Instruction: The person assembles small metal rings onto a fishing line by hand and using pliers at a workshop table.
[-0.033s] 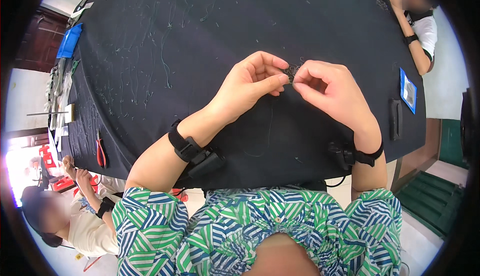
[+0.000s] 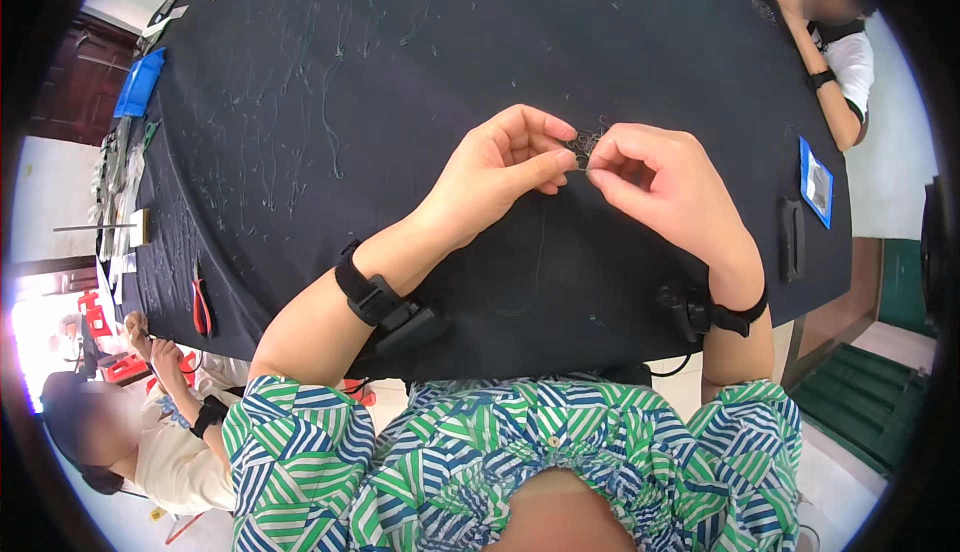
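My left hand (image 2: 510,159) has its thumb and forefinger pinched on a thin fishing line, close to the fingertips of my right hand (image 2: 655,177). The thumb and forefinger of my right hand press together on the same line, and its other fingers are curled. From between the hands the fine line (image 2: 541,252) hangs down over the black cloth in a faint curve. Just behind the fingertips lies a tangled heap of small dark wire fish hooks (image 2: 587,142), partly hidden by my right hand. Whether a hook is in the pinch is too small to tell.
Several knotted lines (image 2: 328,122) lie across the black tablecloth (image 2: 450,62) at left. Red-handled pliers (image 2: 202,307) and a blue packet (image 2: 139,82) are on the left edge. At right are a blue-edged pouch (image 2: 816,182) and a dark case (image 2: 791,239). Two other people sit nearby.
The hanging line has shifted slightly over the cloth. Both hands stay in almost the same place, fingertips together.
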Available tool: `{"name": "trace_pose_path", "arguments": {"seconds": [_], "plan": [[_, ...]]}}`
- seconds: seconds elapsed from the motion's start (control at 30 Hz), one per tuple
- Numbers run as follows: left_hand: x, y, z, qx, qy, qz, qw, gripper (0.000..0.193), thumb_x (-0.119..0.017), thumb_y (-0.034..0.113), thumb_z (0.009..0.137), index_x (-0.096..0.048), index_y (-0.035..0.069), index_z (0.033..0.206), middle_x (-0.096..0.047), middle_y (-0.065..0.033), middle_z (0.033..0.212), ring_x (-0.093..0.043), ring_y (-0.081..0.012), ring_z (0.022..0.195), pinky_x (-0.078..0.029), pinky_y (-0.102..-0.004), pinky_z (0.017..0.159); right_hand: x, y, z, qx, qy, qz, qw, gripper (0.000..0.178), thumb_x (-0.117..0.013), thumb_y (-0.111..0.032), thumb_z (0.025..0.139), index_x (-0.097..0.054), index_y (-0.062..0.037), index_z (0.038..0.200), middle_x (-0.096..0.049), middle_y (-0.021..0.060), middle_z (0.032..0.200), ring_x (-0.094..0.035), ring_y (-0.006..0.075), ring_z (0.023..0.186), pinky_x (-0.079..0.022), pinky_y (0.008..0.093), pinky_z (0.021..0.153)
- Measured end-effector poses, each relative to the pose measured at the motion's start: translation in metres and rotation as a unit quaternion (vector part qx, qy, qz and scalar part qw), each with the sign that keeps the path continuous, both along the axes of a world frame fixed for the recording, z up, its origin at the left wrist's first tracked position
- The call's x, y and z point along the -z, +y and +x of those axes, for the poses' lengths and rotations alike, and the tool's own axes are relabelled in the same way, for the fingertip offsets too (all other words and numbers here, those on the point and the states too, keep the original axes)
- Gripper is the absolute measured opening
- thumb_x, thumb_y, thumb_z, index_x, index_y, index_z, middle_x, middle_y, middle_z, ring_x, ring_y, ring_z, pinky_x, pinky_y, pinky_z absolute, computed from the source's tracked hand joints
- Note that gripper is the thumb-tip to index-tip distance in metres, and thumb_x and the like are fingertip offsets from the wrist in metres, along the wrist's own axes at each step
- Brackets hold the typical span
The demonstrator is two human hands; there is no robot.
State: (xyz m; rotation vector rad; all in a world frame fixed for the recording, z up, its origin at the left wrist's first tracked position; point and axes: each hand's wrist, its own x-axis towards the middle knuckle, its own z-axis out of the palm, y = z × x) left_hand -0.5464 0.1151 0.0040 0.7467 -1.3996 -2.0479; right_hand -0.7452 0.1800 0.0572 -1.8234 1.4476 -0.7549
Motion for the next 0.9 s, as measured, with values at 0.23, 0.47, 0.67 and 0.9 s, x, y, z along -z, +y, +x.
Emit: {"name": "trace_pose_path", "arguments": {"seconds": [0.23, 0.47, 0.67, 0.9], "plan": [[-0.022, 0.0, 0.007, -0.002, -0.086, 0.015, 0.996, 0.023, -0.063, 0.016, 0.092, -0.058, 0.003, 0.111, -0.063, -0.002, 0.092, -0.057, -0.0084, 0.079, -0.047, -0.0228, 0.071, 0.003, 0.001, -0.017, -0.008, 0.081, -0.104, 0.991, 0.007, -0.064, -0.003, 0.081, -0.059, 0.0014, 0.082, -0.058, 0.0069, 0.072, -0.055, 0.013, 0.06, -0.043, 0.0257, 0.056], [-0.102, 0.027, 0.064, -0.139, -0.34, -0.416, 0.832, 0.01, -0.064, 0.004, 0.086, -0.063, 0.001, 0.094, -0.064, -0.0028, 0.08, -0.057, -0.0068, 0.072, -0.044, -0.021, 0.064, 0.001, -0.002, -0.014, -0.023, 0.025, -0.057, 0.998, 0.01, -0.064, -0.006, 0.083, -0.059, 0.0022, 0.081, -0.057, 0.0035, 0.068, -0.053, 0.0083, 0.062, -0.043, 0.023, 0.058], [-0.137, 0.068, 0.087, -0.061, -0.452, -0.543, 0.705, 0.027, -0.073, 0.014, 0.078, -0.062, 0.0, 0.098, -0.065, -0.0128, 0.094, -0.064, -0.0234, 0.087, -0.05, -0.0331, 0.076, 0.007, -0.002, -0.014, -0.053, -0.015, -0.034, 0.998, 0.012, -0.064, -0.008, 0.086, -0.061, 0.0018, 0.081, -0.058, -0.0009, 0.069, -0.052, 0.0051, 0.064, -0.042, 0.0208, 0.059], [-0.055, 0.02, 0.031, 0.05, -0.218, -0.28, 0.934, 0.037, -0.058, 0.024, 0.095, -0.054, 0.002, 0.124, -0.064, -0.0097, 0.106, -0.062, -0.0166, 0.1, -0.048, -0.0279, 0.087, 0.009, -0.006, -0.008, -0.088, -0.069, -0.002, 0.994, 0.009, -0.065, -0.007, 0.085, -0.062, -0.0005, 0.08, -0.058, -0.0024, 0.069, -0.051, 0.0032, 0.064, -0.041, 0.0197, 0.058]]}}
